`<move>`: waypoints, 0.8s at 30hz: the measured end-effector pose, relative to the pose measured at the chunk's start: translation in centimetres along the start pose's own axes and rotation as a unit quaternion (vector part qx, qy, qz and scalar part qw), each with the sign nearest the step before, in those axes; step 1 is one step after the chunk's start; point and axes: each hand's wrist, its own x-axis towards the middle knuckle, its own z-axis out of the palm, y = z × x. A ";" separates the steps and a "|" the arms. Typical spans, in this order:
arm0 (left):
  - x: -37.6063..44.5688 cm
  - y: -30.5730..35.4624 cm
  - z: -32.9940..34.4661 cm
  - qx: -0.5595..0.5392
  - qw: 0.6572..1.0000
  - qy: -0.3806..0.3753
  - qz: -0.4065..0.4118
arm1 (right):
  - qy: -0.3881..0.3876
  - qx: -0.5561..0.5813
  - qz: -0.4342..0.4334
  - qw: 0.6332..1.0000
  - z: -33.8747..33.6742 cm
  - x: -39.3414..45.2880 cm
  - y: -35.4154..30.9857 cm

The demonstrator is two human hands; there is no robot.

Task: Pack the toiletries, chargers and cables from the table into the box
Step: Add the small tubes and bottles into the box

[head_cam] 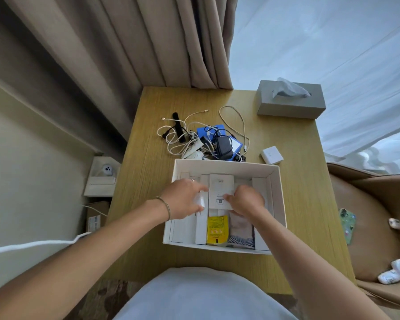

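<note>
An open white box stands on the wooden table, holding white packets, a yellow sachet and a patterned pouch. Both hands are inside the box. My left hand grips a small white charger plug with its prongs pointing down. My right hand pinches the lower edge of a white flat packet. Behind the box lies a tangle of white cables, a black adapter on a blue item, and a white cube charger.
A grey tissue box sits at the table's far right corner. Curtains hang behind. At the right, a brown chair carries a phone and small items. Boxes stand on the floor at the left.
</note>
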 end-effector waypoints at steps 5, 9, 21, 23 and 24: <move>0.0 -0.2 2.3 0.007 0.998 -0.066 0.023 | 0.016 -0.030 0.002 0.999 -0.8 -0.2 0.3; -0.3 -0.3 3.4 0.077 0.993 -0.065 0.052 | 0.026 -0.006 -0.016 1.000 -0.9 -0.9 1.0; -0.1 -0.3 5.1 0.133 0.981 -0.136 0.035 | 0.054 0.057 -0.077 0.994 -1.3 -1.8 1.0; -0.2 -0.4 5.1 0.139 0.979 -0.144 0.027 | 0.065 0.061 -0.085 0.992 -1.6 -1.8 1.0; -0.3 -0.3 5.1 0.145 0.978 -0.148 0.024 | 0.070 0.063 -0.087 0.992 -1.8 -1.8 0.9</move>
